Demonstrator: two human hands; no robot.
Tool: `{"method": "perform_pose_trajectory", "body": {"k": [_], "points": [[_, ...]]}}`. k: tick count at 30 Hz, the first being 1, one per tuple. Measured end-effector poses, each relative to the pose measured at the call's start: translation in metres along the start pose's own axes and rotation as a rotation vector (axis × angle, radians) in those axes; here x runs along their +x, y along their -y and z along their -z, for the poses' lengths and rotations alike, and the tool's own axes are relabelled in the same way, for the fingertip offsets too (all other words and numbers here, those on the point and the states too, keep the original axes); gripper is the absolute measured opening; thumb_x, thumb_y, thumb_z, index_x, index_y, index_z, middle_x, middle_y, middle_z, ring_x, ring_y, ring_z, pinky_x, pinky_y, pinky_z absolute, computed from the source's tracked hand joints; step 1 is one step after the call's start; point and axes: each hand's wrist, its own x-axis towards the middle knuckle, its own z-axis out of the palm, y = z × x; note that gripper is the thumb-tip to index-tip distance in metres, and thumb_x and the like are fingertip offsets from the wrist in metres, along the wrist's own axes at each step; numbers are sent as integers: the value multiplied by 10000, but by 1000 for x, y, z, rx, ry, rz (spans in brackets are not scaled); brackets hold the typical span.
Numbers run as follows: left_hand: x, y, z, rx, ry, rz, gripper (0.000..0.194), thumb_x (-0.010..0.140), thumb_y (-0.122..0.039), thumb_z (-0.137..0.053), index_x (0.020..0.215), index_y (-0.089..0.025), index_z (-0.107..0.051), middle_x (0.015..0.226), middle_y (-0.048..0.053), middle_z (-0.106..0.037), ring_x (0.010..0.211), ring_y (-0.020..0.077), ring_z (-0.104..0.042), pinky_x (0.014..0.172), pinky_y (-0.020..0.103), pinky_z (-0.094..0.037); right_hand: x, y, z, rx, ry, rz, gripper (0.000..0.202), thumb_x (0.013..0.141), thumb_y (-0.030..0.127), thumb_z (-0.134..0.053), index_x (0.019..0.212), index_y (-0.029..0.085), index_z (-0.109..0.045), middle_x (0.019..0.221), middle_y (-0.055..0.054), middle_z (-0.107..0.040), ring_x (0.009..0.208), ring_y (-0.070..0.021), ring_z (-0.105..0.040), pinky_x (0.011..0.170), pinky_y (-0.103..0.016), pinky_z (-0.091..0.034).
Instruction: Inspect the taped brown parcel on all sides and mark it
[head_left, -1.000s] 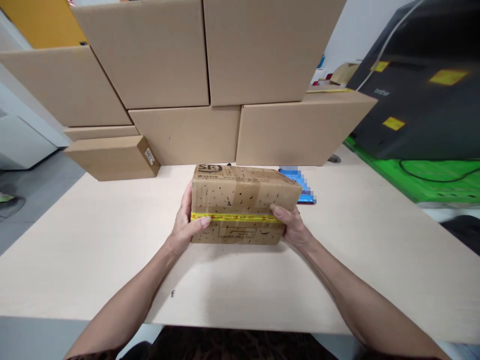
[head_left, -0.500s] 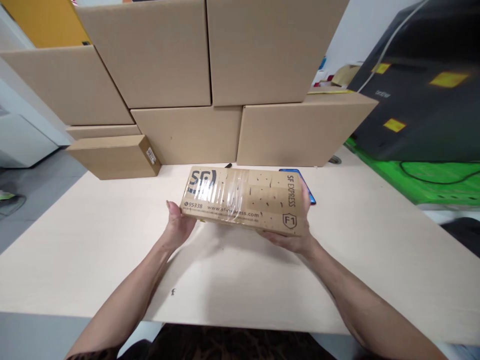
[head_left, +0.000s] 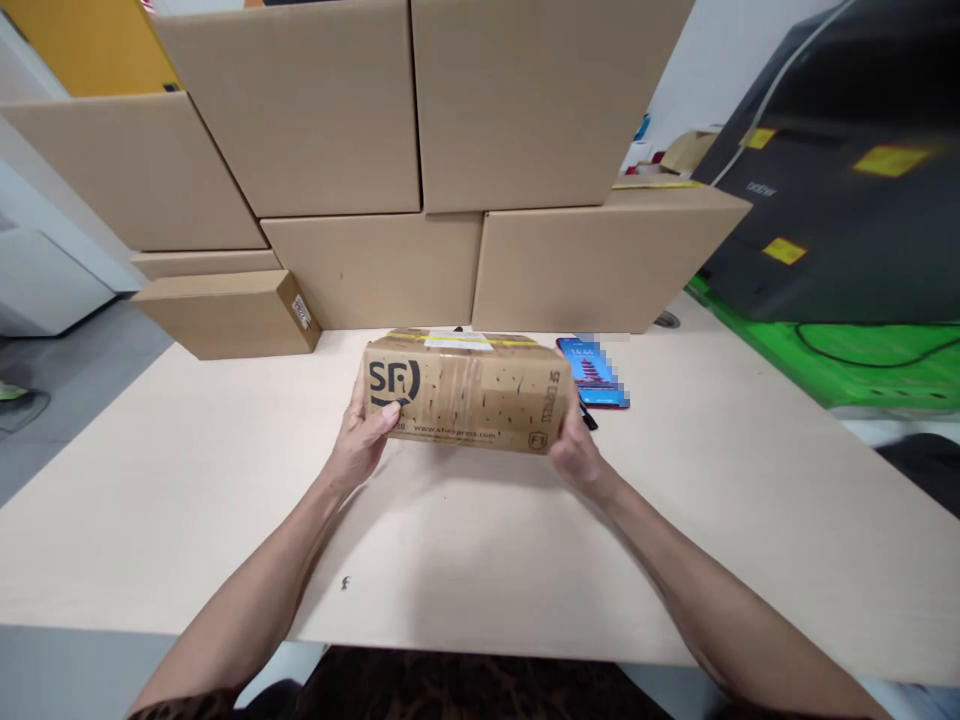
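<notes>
Between my two hands is a taped cardboard box [head_left: 480, 400] with "SF" and "SF EXPRESS" printed on its near side. Its top shows a yellow strip and a white label. My left hand [head_left: 364, 435] is closed on the left end, thumb lying over the printed front. At the other end my right hand [head_left: 577, 445] grips the lower right corner; most of its fingers are hidden behind the box. A phone [head_left: 590, 372] with a lit screen lies on the table just right of the box, and a black object [head_left: 589, 416] partly shows beside my right hand.
Large cardboard boxes [head_left: 371, 270] are stacked along the back of the table [head_left: 225, 500]. A smaller carton [head_left: 232, 315] with a label stands at the back left. To the right is a big dark case [head_left: 840, 200] on a green base [head_left: 847, 370].
The box has tipped so its top face now shows, and its right end has shifted left. My left thumb has moved onto the front. More of the phone is visible.
</notes>
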Motion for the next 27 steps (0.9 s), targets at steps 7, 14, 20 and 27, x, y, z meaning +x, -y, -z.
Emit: {"method": "perform_pose_trajectory", "body": {"k": [7,14,20,27], "points": [[-5,5,9,238,148,-197,927,806,-418,-940,1631,-460,-520,1818,21,-358,1717,404,-220,1383,622,-233,11,-4,-7,268,-382,-149,588,817,803,-777,1205,362,-788,1389,-4,-805,1429,-324,-684,1162,-579,-588],[-2,4,13,379,335,-306,831,921,-327,-849,1640,-520,-481,1866,-52,-211,1749,353,-59,1405,612,-72,16,1,-3,357,-339,-350,435,798,651,-852,1069,313,-814,1029,-22,-890,1186,-361,-816,1034,-567,-672],[-6,5,14,379,374,-212,874,975,-505,-775,1729,-444,-339,1885,-45,-89,1752,345,7,1414,565,-28,17,4,-4,306,-331,-358,364,735,467,-874,1029,271,-790,992,-35,-887,1185,-381,-814,1050,-579,-667],[-7,8,1,59,227,64,1045,875,-766,-762,1738,-391,-309,1831,101,-329,1682,389,-340,1357,575,-342,8,13,-12,133,-188,-126,629,799,402,-874,1393,342,-675,1411,-27,-783,1390,-331,-701,1181,-540,-588]]}}
